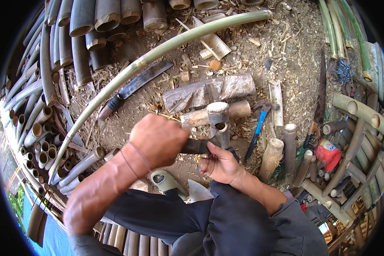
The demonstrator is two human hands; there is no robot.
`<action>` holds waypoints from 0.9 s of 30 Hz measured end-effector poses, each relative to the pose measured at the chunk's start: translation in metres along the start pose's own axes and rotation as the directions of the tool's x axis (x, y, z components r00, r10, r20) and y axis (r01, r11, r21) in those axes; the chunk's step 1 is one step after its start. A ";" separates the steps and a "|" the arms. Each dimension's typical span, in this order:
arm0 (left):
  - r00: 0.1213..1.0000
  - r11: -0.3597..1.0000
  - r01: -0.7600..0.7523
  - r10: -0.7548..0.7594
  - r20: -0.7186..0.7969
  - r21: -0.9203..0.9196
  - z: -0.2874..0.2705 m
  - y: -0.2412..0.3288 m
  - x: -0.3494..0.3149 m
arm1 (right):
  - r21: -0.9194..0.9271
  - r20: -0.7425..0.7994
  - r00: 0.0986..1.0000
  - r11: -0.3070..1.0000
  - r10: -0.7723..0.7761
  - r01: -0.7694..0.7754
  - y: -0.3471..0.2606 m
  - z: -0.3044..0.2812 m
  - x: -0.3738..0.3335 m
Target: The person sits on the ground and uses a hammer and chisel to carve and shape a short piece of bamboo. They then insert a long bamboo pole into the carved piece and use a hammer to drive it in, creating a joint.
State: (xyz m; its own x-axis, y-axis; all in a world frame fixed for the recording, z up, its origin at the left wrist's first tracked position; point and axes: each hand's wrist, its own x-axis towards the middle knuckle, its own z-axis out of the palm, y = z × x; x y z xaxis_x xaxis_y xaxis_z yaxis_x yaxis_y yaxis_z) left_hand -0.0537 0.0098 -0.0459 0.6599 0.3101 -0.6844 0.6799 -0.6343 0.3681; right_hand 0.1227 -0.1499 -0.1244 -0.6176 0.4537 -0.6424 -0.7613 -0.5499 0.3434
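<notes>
In front of my lap, my left hand (155, 138) is closed in a fist around a dark cylindrical piece (195, 146), which looks like a bamboo length; its far end is hidden. My right hand (222, 164) pinches the other end, thumb on top and fingers curled beneath. Just beyond the right thumb stands a bamboo tube (218, 112) with a pale cut top and a hole in its side. Whether the dark piece touches this tube, I cannot tell. Behind them lie a peeled bamboo length (239, 110) and a rough wooden log (234, 86).
A machete (145, 79) lies at left under a long curved bamboo pole (175, 42). To the right are a blue-handled hammer (257, 130), upright bamboo pieces (271, 158), a saw (318, 111) and a red container (327, 154). Bamboo tubes (83, 19) are stacked at left.
</notes>
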 end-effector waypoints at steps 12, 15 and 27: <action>0.876 0.488 0.189 -0.476 -0.079 -0.852 0.181 0.106 -0.004 | -0.928 -0.280 0.815 0.362 -0.507 -0.094 -0.003 -0.003 -0.024; 0.840 0.273 0.194 -0.542 0.016 -0.942 0.180 0.153 0.014 | -0.985 -0.171 0.741 0.106 -0.649 -0.135 -0.007 -0.005 -0.026; 0.961 0.993 0.094 -0.070 -0.267 0.078 0.073 0.048 -0.032 | -0.307 -0.093 0.994 0.952 -0.048 0.017 0.002 -0.035 -0.005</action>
State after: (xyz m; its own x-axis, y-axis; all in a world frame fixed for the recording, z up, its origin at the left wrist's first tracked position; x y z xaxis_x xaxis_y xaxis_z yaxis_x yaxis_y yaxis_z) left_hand -0.0655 -0.0824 -0.0520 0.6724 0.5314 -0.5152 0.7116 -0.6557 0.2523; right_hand 0.1314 -0.1781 -0.1444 -0.5591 0.4124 -0.7193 -0.6746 -0.7306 0.1054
